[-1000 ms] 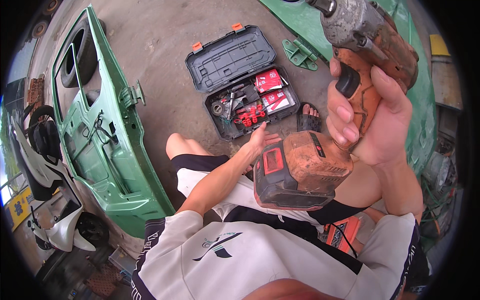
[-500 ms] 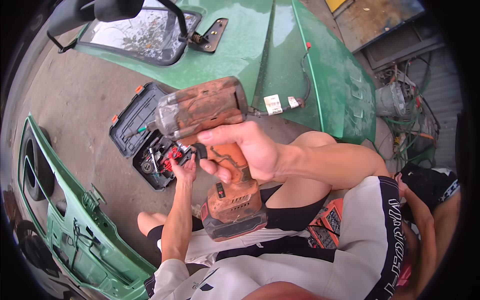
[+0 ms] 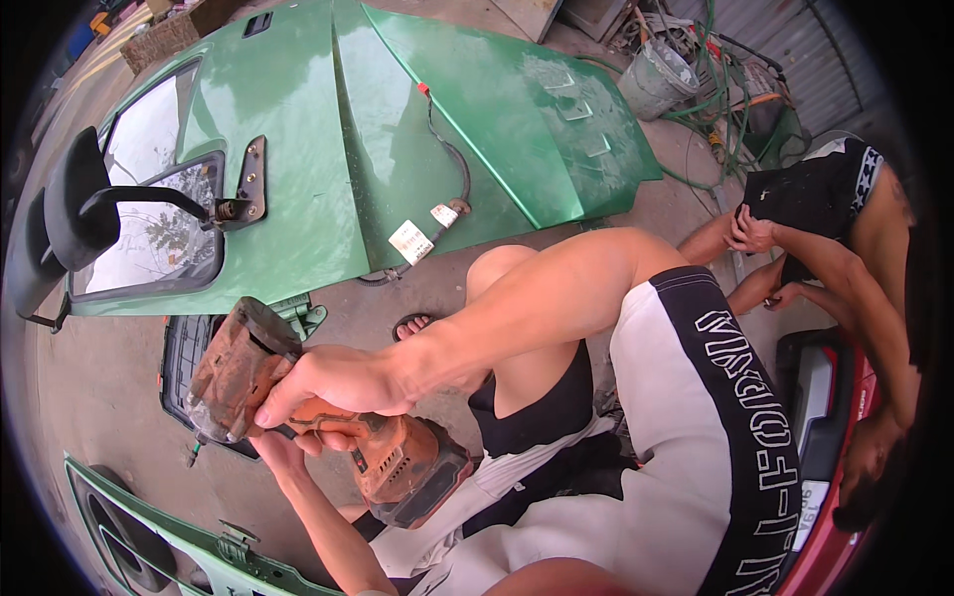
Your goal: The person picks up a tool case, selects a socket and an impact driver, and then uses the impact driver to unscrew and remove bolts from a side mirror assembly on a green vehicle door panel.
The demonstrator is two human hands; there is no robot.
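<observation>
My right hand is wrapped round the handle of a worn orange-brown cordless impact driver. The driver is tilted, its head toward the left and its battery low on the right. A thin bit with a green band sticks out of its front end. My left hand is close under the driver's head; the driver hides its fingers, so what it holds or touches does not show. Beyond the driver, a black tool case lies on the ground, mostly covered.
A green vehicle cab panel with mirrors lies ahead. A green door frame is at lower left. At right are a co-worker's hands and a red car. A bucket and hoses stand far right.
The driver in my right hand has swung left and down, its head now pointing lower left. My left hand has left the tool case and come under the driver. The view has turned right.
</observation>
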